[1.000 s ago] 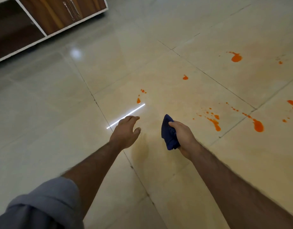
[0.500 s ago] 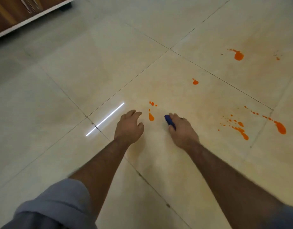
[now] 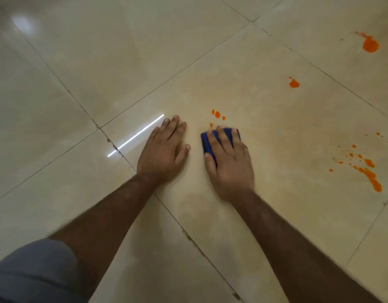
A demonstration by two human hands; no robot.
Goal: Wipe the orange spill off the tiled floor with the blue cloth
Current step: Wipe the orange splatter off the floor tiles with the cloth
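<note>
My right hand (image 3: 229,162) lies flat on the folded blue cloth (image 3: 207,142) and presses it to the beige tiled floor (image 3: 265,215). Small orange drops (image 3: 217,114) sit just beyond the cloth's far edge. A single orange blot (image 3: 294,83) lies farther right, a bigger one (image 3: 370,44) at the top right, and a streak of splatter (image 3: 369,174) at the right. My left hand (image 3: 164,153) rests palm down on the floor beside the cloth, its fingers spread, holding nothing.
Dark grout lines (image 3: 114,147) cross the glossy tiles. A bright line of reflected light (image 3: 135,135) lies left of my left hand, and a soft glare spot (image 3: 22,22) shows at the top left. A faint orange smear tints the tile around my hands.
Both hands have come down flat onto the floor. The cloth, held bunched in the air a second ago, is now pressed onto the spot where one orange drop showed. The cabinet has left the view.
</note>
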